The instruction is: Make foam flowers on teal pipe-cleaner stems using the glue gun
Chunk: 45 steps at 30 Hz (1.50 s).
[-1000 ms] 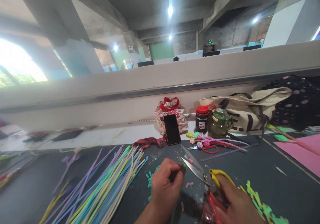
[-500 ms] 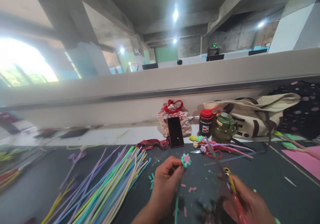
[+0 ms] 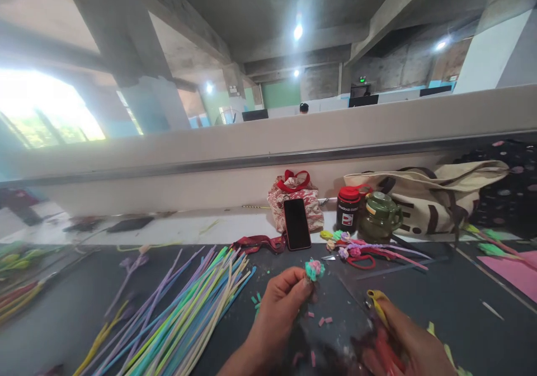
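A small teal and pink flower (image 3: 314,269) is pinched between the thumb and fingers of my left hand (image 3: 282,303), low at the centre. My right hand (image 3: 409,331), at the lower right, is closed around a tool with red and yellow handles (image 3: 381,314); its metal part is blurred by motion. Small pink pieces (image 3: 325,321) lie on the dark mat (image 3: 465,286) between the hands. Just left of my left hand are short teal pieces (image 3: 255,299).
Many coloured stems (image 3: 180,309) spread across the left. Behind the hands stand a phone (image 3: 297,224), a patterned bag (image 3: 274,200), a black bottle (image 3: 348,211) and a green jug (image 3: 376,219). Finished flowers (image 3: 346,244) lie beside red scissors (image 3: 363,262). Pink paper (image 3: 514,272) is far right.
The tool in my right hand has swung lower, away from the flowers at the back. The flower in my left hand has turned slightly, and its teal stem no longer shows below my hand.
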Available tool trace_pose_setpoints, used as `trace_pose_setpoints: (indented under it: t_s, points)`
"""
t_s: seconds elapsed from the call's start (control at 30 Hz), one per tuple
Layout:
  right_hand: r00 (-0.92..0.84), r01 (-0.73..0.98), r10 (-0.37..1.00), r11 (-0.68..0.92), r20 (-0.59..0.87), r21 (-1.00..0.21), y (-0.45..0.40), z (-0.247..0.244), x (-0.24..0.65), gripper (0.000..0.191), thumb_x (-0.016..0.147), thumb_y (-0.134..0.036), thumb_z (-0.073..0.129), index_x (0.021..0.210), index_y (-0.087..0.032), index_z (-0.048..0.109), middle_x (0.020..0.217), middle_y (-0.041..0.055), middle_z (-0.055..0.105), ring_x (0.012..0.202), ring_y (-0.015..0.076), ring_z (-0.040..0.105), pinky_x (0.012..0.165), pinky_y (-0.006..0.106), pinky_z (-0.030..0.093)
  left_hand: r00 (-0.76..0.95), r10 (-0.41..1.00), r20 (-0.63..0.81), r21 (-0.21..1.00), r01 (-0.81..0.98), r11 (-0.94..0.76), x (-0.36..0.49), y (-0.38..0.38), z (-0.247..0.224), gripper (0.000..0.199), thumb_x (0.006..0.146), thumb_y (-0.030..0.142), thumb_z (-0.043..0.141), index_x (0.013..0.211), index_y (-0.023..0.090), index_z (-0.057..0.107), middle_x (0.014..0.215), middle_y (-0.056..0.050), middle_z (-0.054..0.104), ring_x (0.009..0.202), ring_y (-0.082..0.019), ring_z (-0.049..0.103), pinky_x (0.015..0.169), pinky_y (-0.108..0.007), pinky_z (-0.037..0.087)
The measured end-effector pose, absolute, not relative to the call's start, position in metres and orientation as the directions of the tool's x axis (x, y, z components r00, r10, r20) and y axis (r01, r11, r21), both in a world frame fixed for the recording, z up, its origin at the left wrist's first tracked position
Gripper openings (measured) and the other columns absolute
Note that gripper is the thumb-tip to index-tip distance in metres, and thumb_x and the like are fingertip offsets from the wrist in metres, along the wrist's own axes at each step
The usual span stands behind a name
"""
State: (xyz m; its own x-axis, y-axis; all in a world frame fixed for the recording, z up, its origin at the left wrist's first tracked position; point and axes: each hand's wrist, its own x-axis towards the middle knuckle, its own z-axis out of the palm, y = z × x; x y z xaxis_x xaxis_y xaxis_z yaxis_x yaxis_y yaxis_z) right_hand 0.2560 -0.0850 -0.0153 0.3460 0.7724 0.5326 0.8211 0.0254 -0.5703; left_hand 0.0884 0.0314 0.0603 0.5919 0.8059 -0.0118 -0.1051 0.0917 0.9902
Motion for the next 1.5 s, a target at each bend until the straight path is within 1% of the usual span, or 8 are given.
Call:
trace_pose_setpoints:
  t_s: [0.2,0.37,0.53,0.63,0.77,1.17,1.33,1.5]
  points:
    - [0.254,0.915,0.806,-0.02,0.535,-0.404,-0.094,0.019,0.251,0.028,0.063,-0.039,0.058,0.088,-0.025,0.057,0.082,0.0051,0.066,0.069,0.0213,0.064,0.053,0.025,0.051,0.615,0.788,-0.028,0.992,-0.079,0.097,0.092,0.028,0.051,0.032,0.07,0.047,0.06,0.066,0.015,0.057,0.063,-0.001,0.055,0.059,-0.011,0.047,0.057,-0.021,0.038]
    - [0.206,0.943,0.834,-0.03,0.511,-0.332,-0.097,0.03,0.252,0.02,0.066,-0.034,0.057,0.082,-0.023,0.057,0.082,0.006,0.066,0.071,0.0214,0.064,0.054,0.026,0.051,0.61,0.792,0.012,0.996,-0.073,0.042,0.091,0.027,0.052,0.026,0.072,0.04,0.06,0.069,0.015,0.06,0.061,0.001,0.054,0.057,-0.009,0.044,0.055,-0.019,0.035]
    - [0.206,0.942,0.812,-0.014,0.546,-0.334,-0.096,0.021,0.253,0.023,0.066,-0.036,0.059,0.084,-0.023,0.056,0.076,0.0043,0.065,0.065,0.0193,0.063,0.051,0.024,0.049,0.618,0.786,0.01,0.997,-0.066,0.039,0.091,0.027,0.049,0.024,0.073,0.039,0.059,0.068,0.015,0.057,0.065,0.0,0.055,0.06,-0.01,0.046,0.056,-0.019,0.036]
    - [0.207,0.944,0.831,-0.031,0.517,-0.329,-0.096,0.018,0.252,0.027,0.067,-0.036,0.059,0.09,-0.022,0.055,0.072,0.003,0.063,0.059,0.0174,0.061,0.049,0.024,0.048,0.63,0.776,0.042,0.998,-0.063,-0.003,0.092,0.027,0.048,0.024,0.073,0.038,0.057,0.065,0.015,0.055,0.065,0.0,0.053,0.062,-0.011,0.047,0.055,-0.02,0.037]
    - [0.201,0.941,0.862,-0.038,0.465,-0.336,-0.096,0.02,0.251,0.022,0.066,-0.035,0.06,0.084,-0.023,0.054,0.066,0.0006,0.062,0.056,0.0164,0.06,0.048,0.023,0.047,0.632,0.772,0.076,0.997,-0.037,-0.069,0.092,0.024,0.053,0.023,0.074,0.034,0.056,0.061,0.015,0.055,0.063,0.001,0.049,0.059,-0.01,0.043,0.053,-0.019,0.036]
    - [0.198,0.899,0.905,-0.015,0.377,-0.437,-0.099,0.005,0.257,0.026,0.069,-0.036,0.061,0.087,-0.022,0.05,0.066,-0.0011,0.063,0.056,0.0155,0.061,0.046,0.022,0.048,0.634,0.77,0.073,0.997,-0.04,-0.061,0.091,0.025,0.05,0.022,0.075,0.033,0.056,0.063,0.014,0.059,0.063,0.0,0.05,0.058,-0.01,0.044,0.052,-0.018,0.036]
    - [0.169,0.879,0.902,0.044,0.398,-0.474,-0.098,-0.002,0.262,0.031,0.072,-0.03,0.058,0.1,-0.021,0.049,0.071,0.0005,0.066,0.058,0.0153,0.063,0.049,0.022,0.049,0.629,0.775,0.068,0.997,-0.058,-0.041,0.093,0.024,0.051,0.025,0.075,0.036,0.057,0.063,0.014,0.059,0.063,0.0,0.052,0.057,-0.01,0.044,0.05,-0.018,0.035]
    - [0.237,0.844,0.883,0.02,0.406,-0.536,-0.098,0.0,0.262,0.031,0.069,-0.032,0.061,0.098,-0.022,0.055,0.074,0.0023,0.068,0.06,0.0172,0.065,0.051,0.022,0.051,0.608,0.792,0.062,0.997,-0.066,-0.027,0.094,0.021,0.055,0.026,0.075,0.035,0.057,0.061,0.014,0.057,0.058,0.002,0.051,0.055,-0.008,0.041,0.051,-0.016,0.034]
